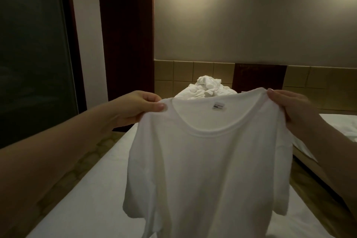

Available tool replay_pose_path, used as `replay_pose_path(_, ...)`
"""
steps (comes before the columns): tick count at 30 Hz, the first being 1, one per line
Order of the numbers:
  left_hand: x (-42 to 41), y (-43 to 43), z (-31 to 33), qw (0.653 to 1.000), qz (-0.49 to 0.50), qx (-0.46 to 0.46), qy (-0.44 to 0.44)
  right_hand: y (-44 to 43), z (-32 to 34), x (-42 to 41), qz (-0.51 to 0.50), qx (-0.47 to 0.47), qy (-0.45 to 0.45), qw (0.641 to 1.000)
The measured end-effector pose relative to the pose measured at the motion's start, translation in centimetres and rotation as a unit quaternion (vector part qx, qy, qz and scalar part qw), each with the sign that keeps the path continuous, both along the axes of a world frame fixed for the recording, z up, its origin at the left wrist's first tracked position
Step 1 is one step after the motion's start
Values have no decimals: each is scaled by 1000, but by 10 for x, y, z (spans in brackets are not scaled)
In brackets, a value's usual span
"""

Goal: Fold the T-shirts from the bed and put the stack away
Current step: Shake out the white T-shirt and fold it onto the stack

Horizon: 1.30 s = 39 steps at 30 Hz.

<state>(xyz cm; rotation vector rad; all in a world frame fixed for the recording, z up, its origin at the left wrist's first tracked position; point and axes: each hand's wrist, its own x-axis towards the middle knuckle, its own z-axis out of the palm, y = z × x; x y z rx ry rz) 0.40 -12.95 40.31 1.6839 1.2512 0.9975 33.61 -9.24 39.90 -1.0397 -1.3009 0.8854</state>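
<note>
T-shirt (208, 160): reading as white cloth, matt and soft. Neck label (219, 106) is showing smoother and flatter. Bed sheet (92, 189) is lying as smooth matt white cloth. Crumpled pile (207, 88) at the bed's head end is looking like the same white cloth. Wall panel (125, 44) is showing dark wood; pane (32, 54) is reading as dark, smooth glass.

White T-shirt (208, 170), white bed (92, 199), tan tiled headboard (183, 75).

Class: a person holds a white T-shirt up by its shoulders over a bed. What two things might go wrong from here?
1. The left hand and right hand pinch only the shoulder edges of the T-shirt; a slip might drop it crumpled onto the bed.
2. The room is dim, so creases may get folded in unseen.
</note>
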Motion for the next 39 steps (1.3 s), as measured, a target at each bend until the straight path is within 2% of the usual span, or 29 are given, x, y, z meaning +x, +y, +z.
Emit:
replay_pose_path(3, 11, -2, -6, 994, 103, 40, 11, -6, -4, -11, -29, -60, 3, 998)
replay_pose_path(5, 24, -8, -20, 990, 138, 36, -21, -18, -10, -22, -37, -107, 47, 993)
replay_pose_path(8, 56, -29, -50, 978, 160, -5, -133, -47, -36, -47, 44, -150, 153, 976)
replay_pose_path(10, 79, -46, -73, 970, 173, 31, -168, -68, -63, -72, 86, -160, 166, 969)
replay_pose_path(13, 102, -72, -110, 954, 246, 147, -91, -92, -102, -110, 85, -116, 132, 981)
replay_pose_path(15, 111, -90, -124, 943, 277, 167, -73, -106, -118, -125, 77, -80, 103, 988)
replay_pose_path(17, 114, -97, -130, 938, 294, 174, -62, -118, -125, -132, 93, -62, 112, 987)
replay_pose_path(21, 110, -103, -126, 944, 264, 195, -43, -128, -123, -128, 141, -77, 144, 977)
replay_pose_path(27, 111, -106, -126, 948, 261, 161, -90, -130, -125, -129, 159, -91, 110, 977)
replay_pose_path(31, 110, -106, -127, 961, 210, 167, -72, -130, -121, -117, 197, -123, 95, 968)
replay_pose_path(34, 110, -105, -130, 968, 177, 171, -39, -129, -117, -109, 234, -141, 149, 950)
replay_pose_path(37, 113, -101, -134, 968, 166, 186, -39, -128, -118, -111, 187, -138, 187, 954)
replay_pose_path(39, 114, -98, -134, 966, 166, 190, -62, -127, -125, -114, 97, -42, 100, 989)
